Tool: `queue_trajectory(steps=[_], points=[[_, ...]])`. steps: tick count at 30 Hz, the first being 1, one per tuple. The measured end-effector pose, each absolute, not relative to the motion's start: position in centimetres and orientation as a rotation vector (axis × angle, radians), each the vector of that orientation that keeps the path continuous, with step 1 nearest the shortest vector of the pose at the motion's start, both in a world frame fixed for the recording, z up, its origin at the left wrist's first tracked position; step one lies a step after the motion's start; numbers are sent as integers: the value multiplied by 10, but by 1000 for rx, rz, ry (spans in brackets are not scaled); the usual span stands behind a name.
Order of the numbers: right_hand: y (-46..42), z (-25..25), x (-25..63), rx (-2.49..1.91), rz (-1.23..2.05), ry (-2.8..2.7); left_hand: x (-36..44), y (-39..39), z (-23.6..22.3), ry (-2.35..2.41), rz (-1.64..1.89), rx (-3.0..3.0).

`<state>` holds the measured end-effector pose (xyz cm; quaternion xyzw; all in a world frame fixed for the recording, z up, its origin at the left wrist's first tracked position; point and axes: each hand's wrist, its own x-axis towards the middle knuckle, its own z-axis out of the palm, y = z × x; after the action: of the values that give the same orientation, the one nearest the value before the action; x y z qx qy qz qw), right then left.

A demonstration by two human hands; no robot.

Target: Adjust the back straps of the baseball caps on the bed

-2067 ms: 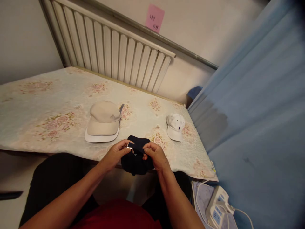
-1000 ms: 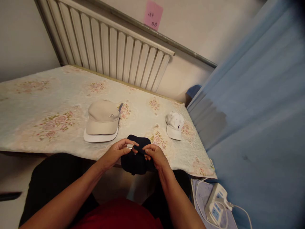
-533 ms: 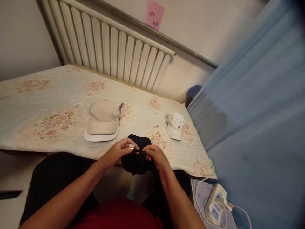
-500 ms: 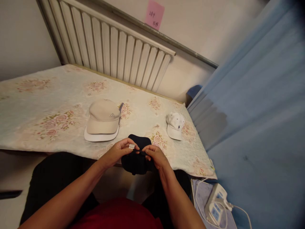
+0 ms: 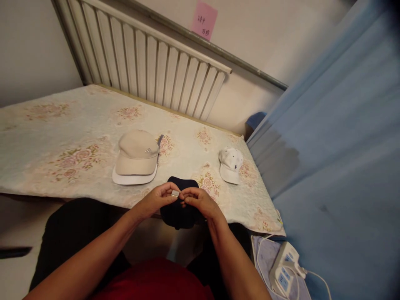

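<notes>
A black cap [image 5: 178,217] lies over the bed's front edge, its brim on the bedding and its crown towards me. My left hand [image 5: 156,199] pinches a small silver metal buckle [image 5: 175,193] above the cap. Fingertips of my right hand [image 5: 202,203] are closed right beside the buckle, pinching the dark cap strap, which the fingers mostly hide. Further left, a beige cap [image 5: 137,146] is stacked on a white cap [image 5: 134,179], of which mainly the brim shows. A smaller white cap [image 5: 230,160] sits off to the right.
Floral bedding [image 5: 93,121] covers the bed. Behind it stand a radiator [image 5: 153,66] and a wall with a pink note [image 5: 204,20]. A blue curtain [image 5: 325,158] hangs at the right. Below it, a power strip [image 5: 284,271] with white cables rests on a cloth-covered surface.
My right hand has moved left, bringing its fingertips against the buckle. The dark strap between the hands is now mostly covered. The view has shifted slightly.
</notes>
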<state>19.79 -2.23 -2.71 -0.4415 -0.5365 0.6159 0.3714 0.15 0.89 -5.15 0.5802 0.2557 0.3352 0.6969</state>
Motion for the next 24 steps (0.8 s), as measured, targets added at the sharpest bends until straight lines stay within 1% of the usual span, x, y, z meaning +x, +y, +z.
queue_trajectory(steps=[6, 18, 24], points=[[-23, -42, 199, -1228, 1556, -1328, 2, 8, -50, 526, 729, 1273], [-27, -43, 195, -1236, 1628, -1301, 0, 4, -52, 626, 774, 1292], [-28, -41, 193, -1252, 1596, -1254, 0, 2, -57, 713, 861, 1302]])
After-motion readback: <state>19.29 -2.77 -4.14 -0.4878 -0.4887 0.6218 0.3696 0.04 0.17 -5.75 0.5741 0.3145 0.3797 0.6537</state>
